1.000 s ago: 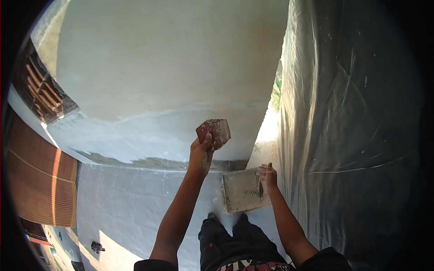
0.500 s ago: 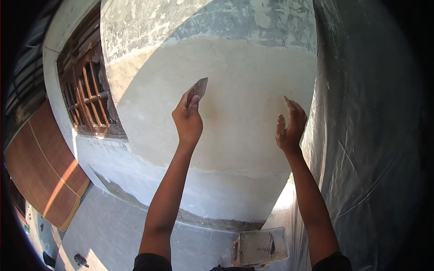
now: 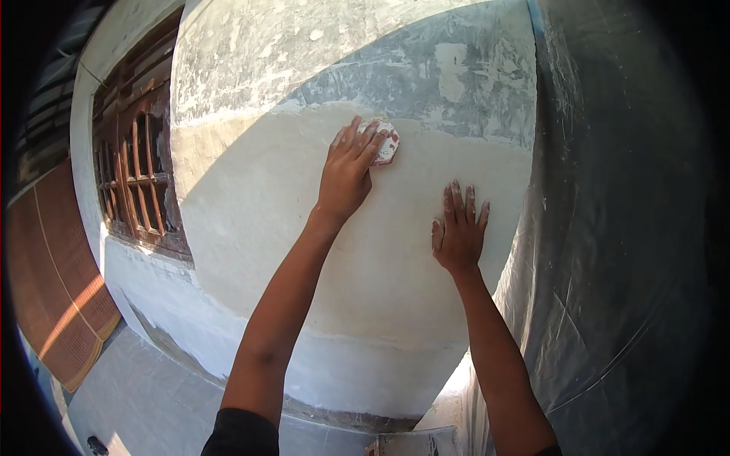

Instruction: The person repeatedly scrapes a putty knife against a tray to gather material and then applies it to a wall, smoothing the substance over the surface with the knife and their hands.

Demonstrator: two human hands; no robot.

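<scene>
My left hand (image 3: 348,169) is at the upper part of the smooth pale wall band (image 3: 395,235), its fingers over a small flat white-and-red piece (image 3: 386,143). Red patches show through the white coating on the piece, and its lower edge is reddish; its exact kind is unclear. The piece lies at the wall just under the border with the rough grey band (image 3: 388,76). Lower and to the right, my right hand (image 3: 461,232) rests flat at the wall, fingers spread, nothing in it. White smears mark the fingertips of both hands.
A brown wooden window (image 3: 144,171) is set in the wall at left, with a woven brown mat (image 3: 61,266) beyond it. Plastic sheeting (image 3: 601,266) hangs along the right side. A tray-like container (image 3: 417,442) stands on the floor at the bottom.
My left hand has moved up and right, turning the flat piece from edge-on to face the wall. My right hand has gone lower and left and flattened on the wall. The view has shifted.
</scene>
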